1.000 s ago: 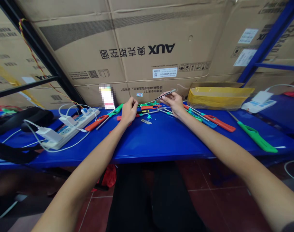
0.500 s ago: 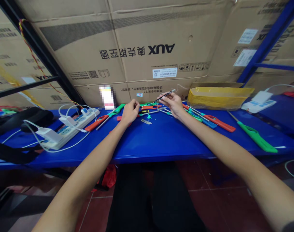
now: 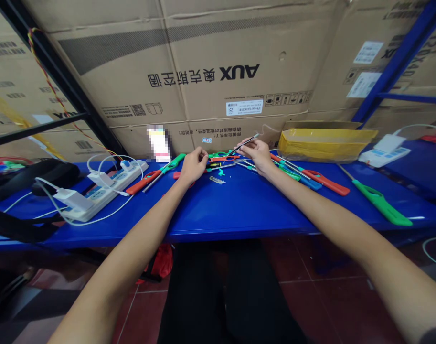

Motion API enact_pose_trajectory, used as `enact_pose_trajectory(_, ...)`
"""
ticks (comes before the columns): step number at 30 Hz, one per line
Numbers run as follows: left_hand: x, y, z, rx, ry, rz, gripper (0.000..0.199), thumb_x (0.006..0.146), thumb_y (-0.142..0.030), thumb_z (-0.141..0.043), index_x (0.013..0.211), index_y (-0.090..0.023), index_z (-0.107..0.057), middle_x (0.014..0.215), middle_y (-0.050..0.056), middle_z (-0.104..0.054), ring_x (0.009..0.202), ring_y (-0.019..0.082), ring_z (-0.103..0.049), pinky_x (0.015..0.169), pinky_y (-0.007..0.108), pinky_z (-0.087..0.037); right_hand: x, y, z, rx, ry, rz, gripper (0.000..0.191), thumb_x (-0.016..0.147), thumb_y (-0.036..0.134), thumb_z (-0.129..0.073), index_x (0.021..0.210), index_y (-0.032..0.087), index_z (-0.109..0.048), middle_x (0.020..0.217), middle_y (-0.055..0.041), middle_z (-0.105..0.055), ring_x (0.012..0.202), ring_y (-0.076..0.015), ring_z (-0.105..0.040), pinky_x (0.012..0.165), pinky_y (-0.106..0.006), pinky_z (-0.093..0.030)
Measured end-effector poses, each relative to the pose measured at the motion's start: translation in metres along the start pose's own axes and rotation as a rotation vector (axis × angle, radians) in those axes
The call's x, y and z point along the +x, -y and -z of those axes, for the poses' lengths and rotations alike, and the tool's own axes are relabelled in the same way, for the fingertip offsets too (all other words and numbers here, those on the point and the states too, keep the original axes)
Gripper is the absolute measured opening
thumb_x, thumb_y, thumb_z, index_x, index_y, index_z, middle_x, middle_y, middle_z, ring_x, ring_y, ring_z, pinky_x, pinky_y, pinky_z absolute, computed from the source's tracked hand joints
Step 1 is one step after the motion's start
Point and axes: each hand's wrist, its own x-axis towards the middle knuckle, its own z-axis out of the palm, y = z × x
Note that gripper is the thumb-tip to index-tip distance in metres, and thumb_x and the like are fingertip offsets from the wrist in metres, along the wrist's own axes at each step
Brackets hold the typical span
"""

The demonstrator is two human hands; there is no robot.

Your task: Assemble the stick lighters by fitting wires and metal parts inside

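My right hand (image 3: 257, 155) is closed in a pinch around a slim dark pen-like tool (image 3: 243, 145), its pale end tilted up to the right and its other end slanting down left. Opposite it, my left hand (image 3: 195, 164) has its fingers curled together; what they hold, if anything, is hidden. Between the hands lie an orange long-nosed lighter (image 3: 225, 158), a small black-and-yellow piece (image 3: 214, 165) and a small green plastic part (image 3: 221, 172). A clear plastic piece (image 3: 217, 180) rests nearer me. A red handle (image 3: 176, 175) shows partly behind my left wrist.
Several long-nosed lighters, including a green one (image 3: 380, 203) and a red one (image 3: 325, 182), lie at the right. A yellow-taped box (image 3: 321, 145) stands behind them. A power strip (image 3: 106, 193) with chargers and cables occupies the left of the blue table (image 3: 239, 210). Large cartons (image 3: 203, 43) rise behind.
The slim tool in my right hand has dipped and shifted slightly left. My left hand stays nearly in place.
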Motion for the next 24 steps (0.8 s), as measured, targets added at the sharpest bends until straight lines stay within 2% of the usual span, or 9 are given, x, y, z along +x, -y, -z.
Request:
enact_pose_trajectory(7, 0.002, 0.007, -0.003, -0.006, 0.066, -0.001, 0.006, 0.089, -0.020, -0.064, 0.086, -0.025, -0.065, 0.080, 0.003, -0.075, 0.077, 0.022, -0.068, 0.076, 0.035, -0.054, 0.000, -0.003, -0.001, -0.043, -0.011, 0.016, 0.038, 0.079, 0.044, -0.090, 0.099, 0.026, -0.064, 0.112, -0.0081, -0.080, 0.121, -0.0297, -0.079, 0.109, -0.049, -0.067)
enact_pose_trajectory(14, 0.002, 0.010, -0.009, 0.031, 0.225, -0.014, 0.006, 0.087, -0.019, -0.068, 0.089, -0.024, -0.069, 0.088, 0.004, -0.079, 0.080, 0.025, -0.071, 0.076, 0.037, -0.056, -0.003, 0.002, -0.005, -0.060, -0.003, 0.056, 0.034, 0.082, 0.042, -0.088, 0.097, 0.027, -0.062, 0.112, -0.0087, -0.081, 0.119, -0.0296, -0.079, 0.111, -0.051, -0.066)
enact_pose_trajectory(17, 0.000, 0.002, -0.013, 0.100, 0.225, -0.107, 0.012, 0.091, -0.024, -0.070, 0.102, -0.023, -0.075, 0.109, 0.009, -0.081, 0.100, 0.030, -0.073, 0.096, 0.044, -0.058, -0.006, 0.005, -0.010, -0.074, 0.009, 0.065, 0.034, 0.084, 0.043, -0.088, 0.098, 0.027, -0.062, 0.112, -0.0083, -0.081, 0.120, -0.0295, -0.079, 0.112, -0.051, -0.066)
enact_pose_trajectory(20, -0.001, -0.008, -0.021, 0.140, 0.202, -0.191, 0.027, 0.102, -0.032, -0.065, 0.124, -0.022, -0.077, 0.131, 0.012, -0.078, 0.124, 0.033, -0.069, 0.114, 0.048, -0.051, -0.011, 0.008, -0.016, -0.077, 0.050, 0.071, 0.036, 0.083, 0.043, -0.090, 0.099, 0.027, -0.063, 0.113, -0.0077, -0.081, 0.122, -0.0296, -0.078, 0.112, -0.051, -0.066)
enact_pose_trajectory(22, -0.001, -0.012, -0.027, 0.127, 0.212, -0.210, 0.030, 0.107, -0.030, -0.060, 0.130, -0.021, -0.075, 0.133, 0.013, -0.078, 0.125, 0.033, -0.068, 0.113, 0.047, -0.050, -0.014, 0.009, -0.019, -0.092, 0.073, 0.076, 0.035, 0.083, 0.044, -0.091, 0.099, 0.028, -0.064, 0.113, -0.0077, -0.081, 0.122, -0.0302, -0.078, 0.112, -0.052, -0.065)
enact_pose_trajectory(24, 0.000, -0.012, -0.031, 0.132, 0.212, -0.196, 0.025, 0.107, -0.027, -0.059, 0.123, -0.021, -0.077, 0.121, 0.013, -0.080, 0.116, 0.033, -0.071, 0.106, 0.045, -0.052, -0.016, 0.009, -0.021, -0.097, 0.087, 0.084, 0.034, 0.083, 0.044, -0.091, 0.098, 0.028, -0.065, 0.113, -0.0073, -0.082, 0.121, -0.0306, -0.078, 0.112, -0.054, -0.065)
